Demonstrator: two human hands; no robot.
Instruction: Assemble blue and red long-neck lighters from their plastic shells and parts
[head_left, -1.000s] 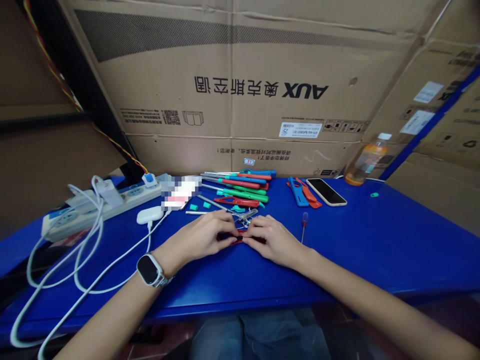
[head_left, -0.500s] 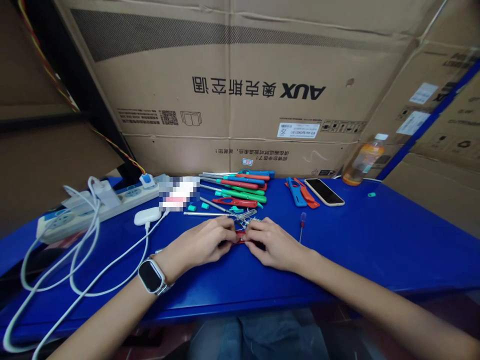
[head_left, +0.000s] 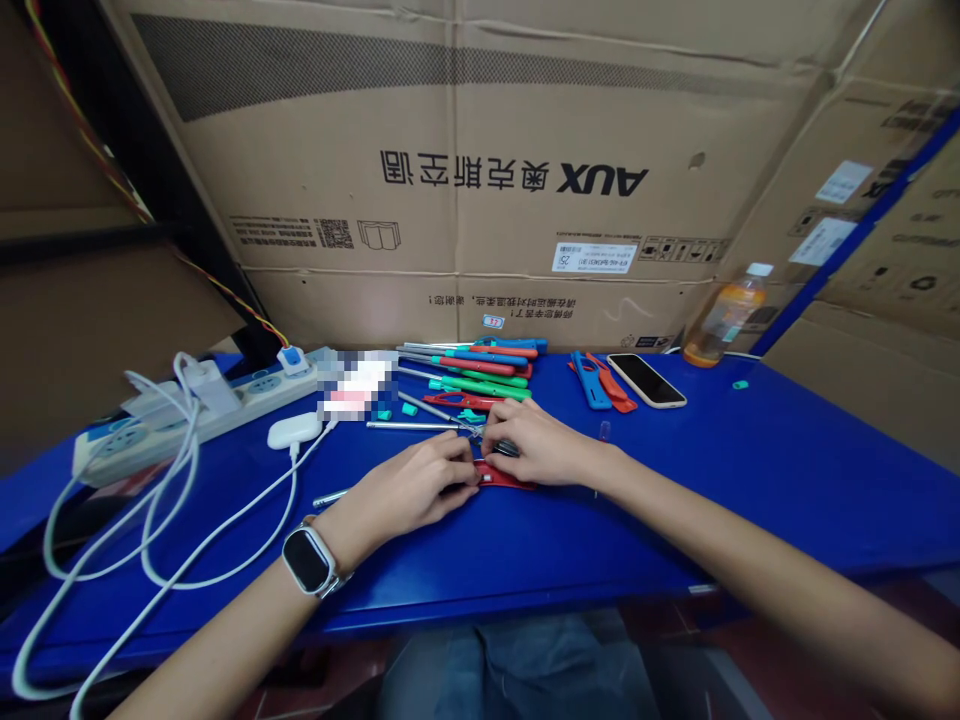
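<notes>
My left hand point(head_left: 420, 486) lies on the blue table point(head_left: 750, 480) with its fingers curled down on the left end of a flat red plastic piece point(head_left: 504, 477). A smartwatch point(head_left: 309, 559) sits on that wrist. My right hand point(head_left: 536, 441) is just behind the red piece, fingers bent and pinching at a small pile of shiny metal parts point(head_left: 480, 431); what it holds is hidden. Right behind both hands lies a row of red, green and blue handled tools point(head_left: 480, 370) with metal shafts.
A power strip point(head_left: 187, 405) with white plugs and cables point(head_left: 172, 520) fills the left side. Behind the cables rests a white charger puck point(head_left: 294, 430). A phone point(head_left: 646, 381), blue and orange handles point(head_left: 600, 382) and a bottle point(head_left: 721, 317) stand back right. Cardboard boxes point(head_left: 465, 170) wall the rear.
My right hand has left the red piece and moved back and left to the metal parts. The red piece now shows on the table. My left hand stays on it.
</notes>
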